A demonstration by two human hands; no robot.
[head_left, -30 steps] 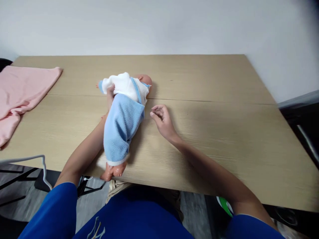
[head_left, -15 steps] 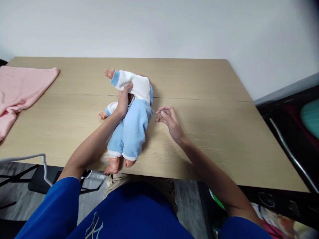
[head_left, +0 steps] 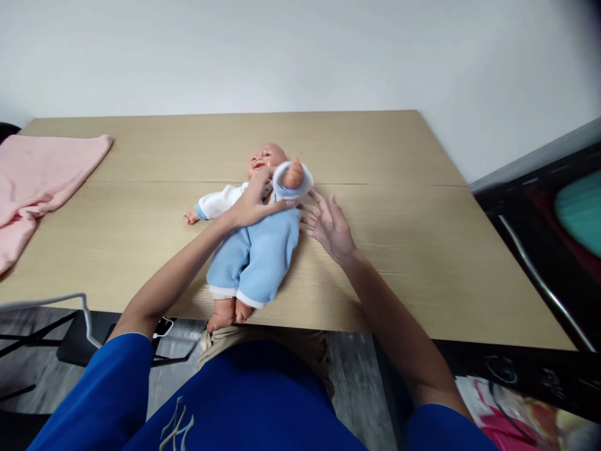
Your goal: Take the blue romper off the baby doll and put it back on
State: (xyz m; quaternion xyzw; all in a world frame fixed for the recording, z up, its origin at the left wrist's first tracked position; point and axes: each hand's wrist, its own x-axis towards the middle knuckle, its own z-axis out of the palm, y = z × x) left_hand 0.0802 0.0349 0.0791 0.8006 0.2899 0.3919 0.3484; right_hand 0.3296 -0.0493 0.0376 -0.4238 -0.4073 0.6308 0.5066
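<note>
A baby doll [head_left: 270, 250] in a white top and light blue trousers lies on its back, its feet at the table's near edge. My left hand [head_left: 253, 203] is on the doll's chest, gripping it around the base of the raised arm, with the thumb across the waist. That arm [head_left: 293, 175] points up towards me out of a white and blue cuff. Beside the doll's hip, my right hand [head_left: 331, 228] is open with fingers spread; its fingertips are at the edge of the clothing, and whether they touch cannot be made out. The doll's other arm stretches out to the left.
On the table's [head_left: 413, 250] left end lies a pink cloth [head_left: 42, 188]. A white cable [head_left: 82, 307] hangs by the near left edge. To the right stands a black frame with a metal bar [head_left: 544, 275]; a pale wall rises behind the table.
The doll has rolled from its side onto its back, so its face now shows. Its raised arm has swung to the right. My left hand moved right with it; my right hand's fingers have spread.
</note>
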